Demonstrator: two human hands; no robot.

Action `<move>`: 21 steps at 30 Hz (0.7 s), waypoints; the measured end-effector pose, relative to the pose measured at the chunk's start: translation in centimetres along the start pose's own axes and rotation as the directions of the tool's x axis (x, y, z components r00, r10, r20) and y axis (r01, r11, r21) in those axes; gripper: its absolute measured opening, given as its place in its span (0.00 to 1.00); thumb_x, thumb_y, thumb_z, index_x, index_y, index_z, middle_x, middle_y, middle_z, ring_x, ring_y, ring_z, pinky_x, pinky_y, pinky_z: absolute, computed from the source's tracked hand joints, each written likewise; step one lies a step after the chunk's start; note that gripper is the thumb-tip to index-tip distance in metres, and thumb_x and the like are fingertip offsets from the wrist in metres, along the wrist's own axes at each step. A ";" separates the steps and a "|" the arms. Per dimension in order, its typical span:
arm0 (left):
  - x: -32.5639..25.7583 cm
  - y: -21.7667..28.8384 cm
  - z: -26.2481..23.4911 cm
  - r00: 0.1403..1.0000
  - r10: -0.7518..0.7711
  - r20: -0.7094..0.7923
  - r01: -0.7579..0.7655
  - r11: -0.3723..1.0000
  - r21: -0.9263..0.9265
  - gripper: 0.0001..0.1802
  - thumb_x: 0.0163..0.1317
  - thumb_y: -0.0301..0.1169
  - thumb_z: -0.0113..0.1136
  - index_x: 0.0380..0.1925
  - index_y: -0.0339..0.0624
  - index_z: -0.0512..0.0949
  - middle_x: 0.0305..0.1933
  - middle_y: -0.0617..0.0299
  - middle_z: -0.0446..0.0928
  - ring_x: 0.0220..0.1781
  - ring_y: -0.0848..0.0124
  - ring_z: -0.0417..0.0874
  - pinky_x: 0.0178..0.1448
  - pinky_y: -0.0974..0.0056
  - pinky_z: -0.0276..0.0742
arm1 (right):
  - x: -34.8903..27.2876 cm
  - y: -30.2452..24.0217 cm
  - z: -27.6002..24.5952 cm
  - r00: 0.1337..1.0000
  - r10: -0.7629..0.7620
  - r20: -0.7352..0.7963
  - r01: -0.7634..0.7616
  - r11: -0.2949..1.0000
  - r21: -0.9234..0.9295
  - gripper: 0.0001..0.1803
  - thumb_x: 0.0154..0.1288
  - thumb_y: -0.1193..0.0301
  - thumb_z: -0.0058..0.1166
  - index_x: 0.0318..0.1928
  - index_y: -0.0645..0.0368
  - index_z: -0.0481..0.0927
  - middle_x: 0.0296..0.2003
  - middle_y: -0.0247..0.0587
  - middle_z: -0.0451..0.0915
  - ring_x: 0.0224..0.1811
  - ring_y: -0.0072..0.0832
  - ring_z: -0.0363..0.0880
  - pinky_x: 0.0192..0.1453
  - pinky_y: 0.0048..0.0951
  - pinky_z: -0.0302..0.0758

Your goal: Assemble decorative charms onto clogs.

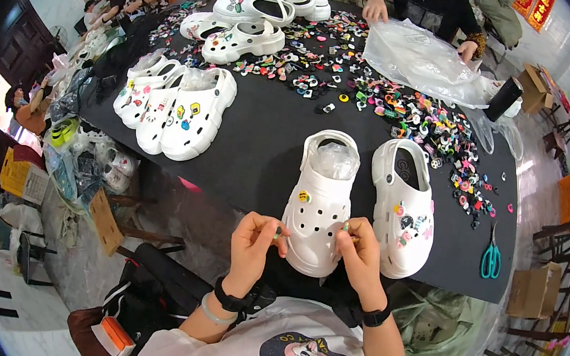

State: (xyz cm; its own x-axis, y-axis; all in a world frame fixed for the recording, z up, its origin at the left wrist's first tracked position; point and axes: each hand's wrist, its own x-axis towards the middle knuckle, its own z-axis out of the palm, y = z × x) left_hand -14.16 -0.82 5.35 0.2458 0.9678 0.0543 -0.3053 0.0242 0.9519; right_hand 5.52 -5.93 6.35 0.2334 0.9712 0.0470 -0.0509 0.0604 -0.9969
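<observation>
A white clog [320, 211] stands in front of me at the table's edge, toe toward me, with one yellow charm [305, 197] in its upper and open holes over the front. My left hand [253, 247] is beside the toe, thumb and finger pinched on a small dark shoe charm [279, 231]. At the clog's other side my right hand [361, 253] pinches a tiny greenish shoe charm [346, 227] close to the holes; its shape is mostly hidden. To the right stands a second white clog [403, 200] with several charms on it.
Loose charms [434, 125] lie heaped across the black table [263, 125]. Decorated white clogs [188, 123] stand at the left and far side. Teal-handled scissors [491, 260] lie near the right edge. Across the table a person handles a clear plastic bag [421, 56] near a black cylinder [505, 98].
</observation>
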 end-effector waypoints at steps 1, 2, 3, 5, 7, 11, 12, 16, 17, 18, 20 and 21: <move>0.1 0.0 0.3 1.000 0.029 0.008 -0.029 0.999 -0.026 0.06 0.72 0.26 0.49 0.34 0.39 0.68 0.37 0.51 0.79 0.25 0.73 0.78 0.28 0.70 0.76 | 0.1 -0.3 0.0 1.000 -0.025 -0.002 0.025 0.997 -0.071 0.10 0.67 0.70 0.60 0.36 0.59 0.72 0.28 0.29 0.72 0.28 0.14 0.68 0.33 0.18 0.67; 0.1 0.1 0.5 0.998 0.059 0.016 -0.059 0.997 -0.053 0.04 0.71 0.24 0.51 0.35 0.39 0.68 0.37 0.53 0.78 0.26 0.72 0.78 0.30 0.70 0.77 | 0.3 -0.2 0.1 1.000 -0.024 0.001 0.024 0.997 -0.075 0.10 0.67 0.70 0.60 0.36 0.59 0.72 0.28 0.29 0.72 0.28 0.14 0.68 0.33 0.18 0.67; 0.2 0.3 0.9 0.998 0.058 0.015 -0.057 0.996 -0.061 0.04 0.71 0.24 0.51 0.35 0.39 0.68 0.37 0.53 0.78 0.26 0.72 0.78 0.30 0.70 0.77 | 0.4 -0.1 0.0 0.999 -0.046 -0.012 0.045 0.995 -0.084 0.11 0.63 0.71 0.64 0.35 0.59 0.72 0.30 0.29 0.72 0.29 0.14 0.68 0.34 0.18 0.67; 0.2 0.7 1.7 0.998 0.049 0.026 -0.047 0.997 -0.066 0.07 0.66 0.20 0.55 0.42 0.38 0.69 0.38 0.56 0.76 0.29 0.74 0.78 0.32 0.71 0.76 | 0.6 -0.2 -0.1 0.997 -0.068 -0.025 0.065 0.993 -0.099 0.14 0.58 0.71 0.68 0.34 0.59 0.73 0.31 0.29 0.73 0.31 0.13 0.69 0.34 0.18 0.68; 0.3 1.0 2.3 0.999 0.029 0.018 -0.029 1.000 -0.010 0.10 0.64 0.19 0.59 0.43 0.37 0.71 0.35 0.59 0.76 0.28 0.77 0.76 0.32 0.73 0.74 | 0.7 -0.1 0.1 0.995 -0.098 -0.009 0.096 0.985 -0.142 0.13 0.57 0.75 0.69 0.34 0.59 0.74 0.29 0.25 0.71 0.31 0.11 0.67 0.35 0.16 0.65; 0.4 0.1 1.4 0.997 -0.013 0.077 -0.001 0.983 0.181 0.10 0.63 0.20 0.62 0.44 0.35 0.77 0.32 0.65 0.75 0.27 0.82 0.73 0.31 0.76 0.69 | 1.2 -0.4 0.8 0.990 -0.136 -0.040 0.124 0.969 -0.214 0.14 0.55 0.70 0.71 0.30 0.60 0.76 0.26 0.30 0.77 0.27 0.14 0.71 0.31 0.19 0.69; 0.5 0.2 1.4 0.996 -0.015 0.083 0.000 0.984 0.179 0.10 0.63 0.20 0.62 0.44 0.35 0.77 0.32 0.65 0.75 0.27 0.82 0.73 0.31 0.76 0.69 | 1.3 -0.9 0.9 0.984 -0.176 -0.031 0.159 0.942 -0.294 0.14 0.54 0.70 0.71 0.30 0.60 0.76 0.24 0.33 0.78 0.25 0.17 0.73 0.30 0.21 0.70; 1.0 0.9 2.0 0.992 -0.120 0.044 0.109 0.975 0.191 0.06 0.68 0.25 0.57 0.41 0.34 0.79 0.33 0.67 0.77 0.28 0.83 0.73 0.31 0.77 0.67 | 1.9 -1.4 1.3 0.942 -0.332 -0.044 0.277 0.846 -0.455 0.14 0.53 0.69 0.71 0.31 0.60 0.77 0.23 0.42 0.80 0.22 0.29 0.80 0.28 0.28 0.75; 1.2 0.9 2.1 0.995 -0.092 0.035 0.077 0.947 0.310 0.08 0.69 0.27 0.56 0.43 0.34 0.79 0.33 0.66 0.78 0.28 0.83 0.73 0.31 0.76 0.67 | 2.2 -1.2 1.4 0.920 -0.391 -0.018 0.333 0.806 -0.489 0.14 0.52 0.70 0.71 0.30 0.60 0.76 0.24 0.43 0.80 0.23 0.36 0.81 0.28 0.31 0.76; 1.2 0.9 1.8 0.998 -0.031 0.061 0.008 0.936 0.351 0.10 0.70 0.28 0.54 0.46 0.35 0.78 0.34 0.65 0.78 0.28 0.83 0.73 0.31 0.75 0.67 | 2.3 -1.1 1.8 0.894 -0.448 0.013 0.386 0.754 -0.532 0.14 0.54 0.69 0.70 0.31 0.59 0.75 0.23 0.44 0.79 0.23 0.39 0.81 0.27 0.33 0.76; 1.6 1.5 2.6 0.956 0.250 0.153 -0.293 0.798 0.527 0.10 0.71 0.29 0.52 0.46 0.36 0.78 0.25 0.72 0.67 0.26 0.83 0.65 0.30 0.76 0.61 | 2.2 -1.1 2.5 0.880 -0.469 0.076 0.403 0.653 -0.642 0.14 0.53 0.70 0.68 0.32 0.59 0.74 0.23 0.43 0.77 0.24 0.40 0.80 0.26 0.35 0.74; 1.4 2.6 3.5 0.984 0.147 0.095 -0.175 0.819 0.546 0.09 0.66 0.26 0.59 0.44 0.36 0.78 0.25 0.71 0.66 0.26 0.83 0.63 0.30 0.75 0.60 | 2.1 -1.3 2.7 0.873 -0.479 0.092 0.407 0.612 -0.678 0.14 0.53 0.71 0.67 0.33 0.58 0.73 0.23 0.42 0.76 0.24 0.40 0.79 0.26 0.35 0.74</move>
State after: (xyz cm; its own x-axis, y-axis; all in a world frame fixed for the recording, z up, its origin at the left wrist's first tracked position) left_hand -11.38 -0.28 8.98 0.2844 0.9325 0.2224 0.2094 -0.2868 0.9348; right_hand 3.48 -3.33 7.87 0.1391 0.8398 0.5247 0.7224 0.2763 -0.6339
